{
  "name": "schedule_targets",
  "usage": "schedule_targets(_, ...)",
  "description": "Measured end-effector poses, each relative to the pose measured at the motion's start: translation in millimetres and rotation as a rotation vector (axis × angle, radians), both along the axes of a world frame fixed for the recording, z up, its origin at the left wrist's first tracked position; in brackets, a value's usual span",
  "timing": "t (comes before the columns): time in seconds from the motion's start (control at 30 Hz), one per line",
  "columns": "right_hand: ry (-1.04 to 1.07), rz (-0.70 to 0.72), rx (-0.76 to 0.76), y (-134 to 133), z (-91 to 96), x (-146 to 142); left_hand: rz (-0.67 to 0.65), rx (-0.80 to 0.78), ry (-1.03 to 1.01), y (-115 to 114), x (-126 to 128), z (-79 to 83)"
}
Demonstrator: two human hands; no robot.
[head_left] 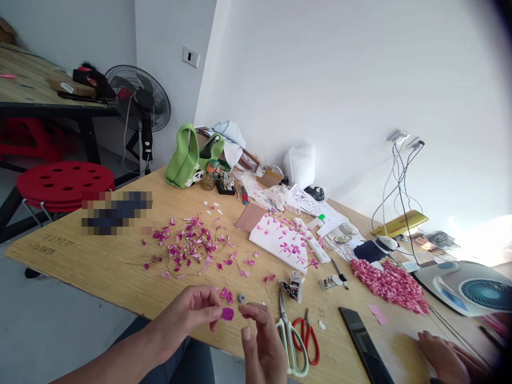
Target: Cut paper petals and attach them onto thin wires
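Working above the near edge of the surface (100, 256). Room for moving toward the left corner, short of the pink flowers (196, 246); tighter at right, with scissors (285, 321) just beside the right hand (263, 341). Purple petal (228, 314) pinched narrowly between the fingers of the left hand (196, 312). Near the petal yet apart: right hand's fingers, spread wide.

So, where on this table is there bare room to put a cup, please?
Bare wood shows left of the scattered pink petals, beside the handwriting, and between the black phone and the co-worker's hand. Crowded: along the wall and around the scissors.
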State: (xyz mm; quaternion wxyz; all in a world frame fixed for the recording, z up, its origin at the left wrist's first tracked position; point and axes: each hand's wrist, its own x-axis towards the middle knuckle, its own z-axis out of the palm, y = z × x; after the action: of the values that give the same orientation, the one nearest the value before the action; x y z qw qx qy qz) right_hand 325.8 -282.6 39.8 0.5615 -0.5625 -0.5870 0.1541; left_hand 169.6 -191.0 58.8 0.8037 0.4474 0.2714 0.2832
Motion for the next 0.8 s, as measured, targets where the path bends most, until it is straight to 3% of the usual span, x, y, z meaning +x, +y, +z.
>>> schedule_targets(0.13,0.332,0.054,-0.225,2,-7.9,-13,0.063,0.332,0.188,-3,0,-3.4)
schedule_targets(0.27,0.498,0.035,-0.355,11,-9.4,-24,0.131,0.450,0.269,-8,0,-9.2)
schedule_targets(0.57,0.576,0.039,-0.372,23,1.9,-23,0.066,0.204,0.157,-6,0,-11.2)
schedule_targets(0.8,0.542,-0.017,-0.370,26,0.7,-20,0.053,0.177,0.159,4,-6,-14.7)
